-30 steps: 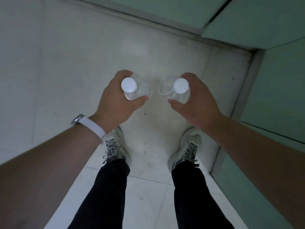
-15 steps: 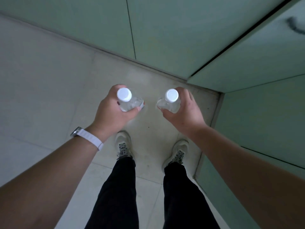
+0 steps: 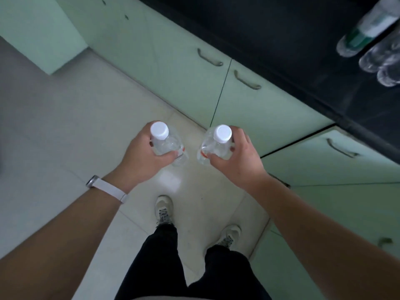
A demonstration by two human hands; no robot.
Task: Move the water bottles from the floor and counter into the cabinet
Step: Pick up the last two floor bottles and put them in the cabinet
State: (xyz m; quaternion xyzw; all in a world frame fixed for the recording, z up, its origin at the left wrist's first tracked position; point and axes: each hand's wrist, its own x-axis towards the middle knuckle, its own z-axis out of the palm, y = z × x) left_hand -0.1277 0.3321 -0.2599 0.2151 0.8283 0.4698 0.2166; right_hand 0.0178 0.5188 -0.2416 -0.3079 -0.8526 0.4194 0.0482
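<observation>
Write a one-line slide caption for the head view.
Left hand and right hand each hold a bottle before closed cabinets.

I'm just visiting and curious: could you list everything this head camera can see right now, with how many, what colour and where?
Clear plastic water bottles with white caps: 2, one in each hand, left one, right one.
Clear plastic bottles on the counter: at least 3, one with a green label, far upper right; partly cut off.
Black countertop: 1, across the top.
Pale green cabinet doors: several, all shut, below the counter and along the right.
Curved metal door handles: 3 clear ones.
Pale tiled floor: left and centre.
Light sneakers: 2, on the floor.
Black trousers: bottom centre.
White wristband: 1, left wrist.
Left hand, right hand: each gripping a bottle.
</observation>
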